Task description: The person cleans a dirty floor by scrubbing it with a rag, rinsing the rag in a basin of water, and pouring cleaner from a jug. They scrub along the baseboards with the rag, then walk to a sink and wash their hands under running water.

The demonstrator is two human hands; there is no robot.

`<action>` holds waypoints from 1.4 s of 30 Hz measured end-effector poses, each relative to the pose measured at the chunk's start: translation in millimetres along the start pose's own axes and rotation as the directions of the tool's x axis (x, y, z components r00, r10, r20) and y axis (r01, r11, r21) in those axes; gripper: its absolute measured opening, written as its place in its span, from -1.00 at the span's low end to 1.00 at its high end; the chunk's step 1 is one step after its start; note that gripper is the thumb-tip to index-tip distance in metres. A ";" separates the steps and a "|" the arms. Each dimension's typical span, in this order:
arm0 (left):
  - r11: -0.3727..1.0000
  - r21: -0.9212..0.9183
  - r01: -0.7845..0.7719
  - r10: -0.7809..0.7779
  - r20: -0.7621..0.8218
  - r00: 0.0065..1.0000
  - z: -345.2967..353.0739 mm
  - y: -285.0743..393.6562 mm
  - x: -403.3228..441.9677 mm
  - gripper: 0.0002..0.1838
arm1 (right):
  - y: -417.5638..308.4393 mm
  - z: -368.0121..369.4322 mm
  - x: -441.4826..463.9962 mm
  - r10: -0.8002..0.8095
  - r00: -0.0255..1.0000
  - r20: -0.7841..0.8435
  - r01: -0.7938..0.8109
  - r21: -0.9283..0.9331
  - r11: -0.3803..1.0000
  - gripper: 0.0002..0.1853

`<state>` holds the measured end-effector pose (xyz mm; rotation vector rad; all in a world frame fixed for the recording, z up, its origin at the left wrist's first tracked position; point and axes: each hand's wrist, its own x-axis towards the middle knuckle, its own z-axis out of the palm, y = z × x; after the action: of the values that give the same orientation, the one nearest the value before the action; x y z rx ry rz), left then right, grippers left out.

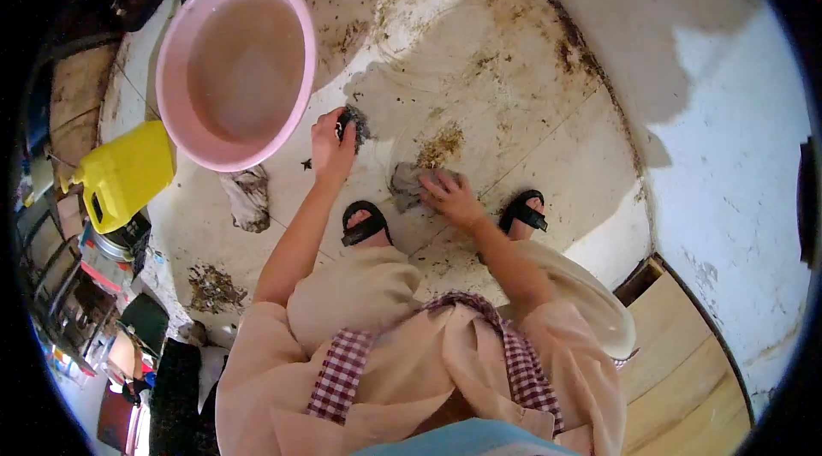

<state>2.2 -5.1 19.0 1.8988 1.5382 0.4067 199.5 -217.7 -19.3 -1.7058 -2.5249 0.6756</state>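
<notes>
My left hand [333, 148] is closed around a dark, bristly scrubber [360, 125], which rests on the dirty pale floor; its exact kind is partly hidden by my fingers. To the right, my right hand [449, 197] presses on a crumpled grey rag [404, 184], with fingers bent over its edge. Just beyond the rag lies a patch of brown dirt [441, 145]. A pink basin [305, 105] of murky water [246, 71] stands ahead of my left hand.
Another dirty rag [248, 199] lies below the basin, near a yellow jerrycan [128, 173]. A heap of debris [214, 288] is on the floor at left. A stained white wall [728, 156] rises on the right, above a wooden board [676, 362]. My sandalled feet [366, 225] stand apart.
</notes>
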 end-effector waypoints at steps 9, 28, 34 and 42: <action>0.915 -0.321 0.243 -0.241 0.047 0.969 -2.3 22.3 -3.0 -0.71 | 72.0 -43.0 99.8 0.687 0.634 -0.354 -0.730 0.020 0.683 -0.58; 0.836 0.543 -0.079 -0.310 0.586 0.749 88.9 137.0 62.3 0.07 | 263.6 -115.0 -30.8 0.883 0.470 0.016 -0.731 0.568 0.379 -0.46; 0.856 0.476 0.200 -0.400 0.367 0.840 99.1 70.3 46.7 0.38 | 268.3 -77.0 -60.1 0.707 0.581 -0.402 -0.753 0.063 0.655 -0.59; 0.862 0.459 0.213 -0.398 0.354 0.847 105.5 66.7 50.9 0.43 | 349.9 -90.6 67.3 0.755 0.531 -0.386 -0.743 0.217 0.633 -0.64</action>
<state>129.7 6.2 -23.3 1.8098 1.6549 -0.5021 503.2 -19.1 -78.5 -2.5711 -1.3799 0.2365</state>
